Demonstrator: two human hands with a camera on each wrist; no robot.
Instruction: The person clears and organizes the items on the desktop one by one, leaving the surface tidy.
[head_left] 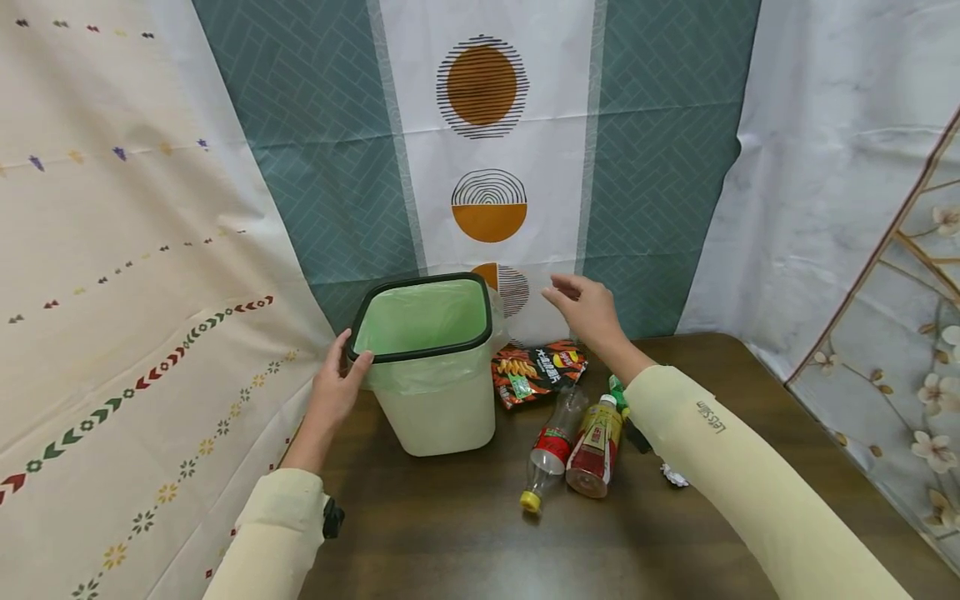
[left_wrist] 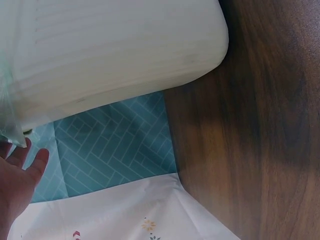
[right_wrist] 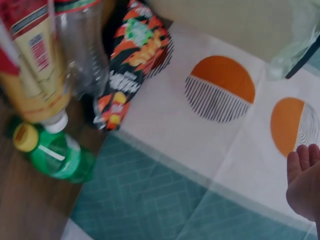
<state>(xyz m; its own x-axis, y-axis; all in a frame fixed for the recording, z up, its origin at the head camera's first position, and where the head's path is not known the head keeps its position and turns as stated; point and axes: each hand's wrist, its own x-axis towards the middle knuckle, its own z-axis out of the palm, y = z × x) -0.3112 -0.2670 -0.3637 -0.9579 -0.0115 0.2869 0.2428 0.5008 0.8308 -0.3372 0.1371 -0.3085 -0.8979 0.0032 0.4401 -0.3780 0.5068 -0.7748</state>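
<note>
A pale trash bin [head_left: 438,412] with a black rim and a thin green plastic liner [head_left: 408,375] stands on the brown table. My left hand [head_left: 337,387] is at the rim's near left corner, thumb and fingers spread; in the left wrist view, its fingertips [left_wrist: 22,150] meet the liner's edge. To the right of the bin, my right hand [head_left: 588,312] is in the air, fingers slightly bent, holding nothing. Below it lie a black and orange chip bag [head_left: 540,371], a clear bottle [head_left: 551,446] with a yellow cap and a red-yellow labelled bottle [head_left: 596,446].
A green bottle [right_wrist: 62,155] with a yellow cap lies beyond the labelled bottle, mostly hidden by my sleeve in the head view. A crumpled white piece [head_left: 674,476] is on the table at right. Patterned cloth [head_left: 652,208] hangs behind the table, with more at both sides.
</note>
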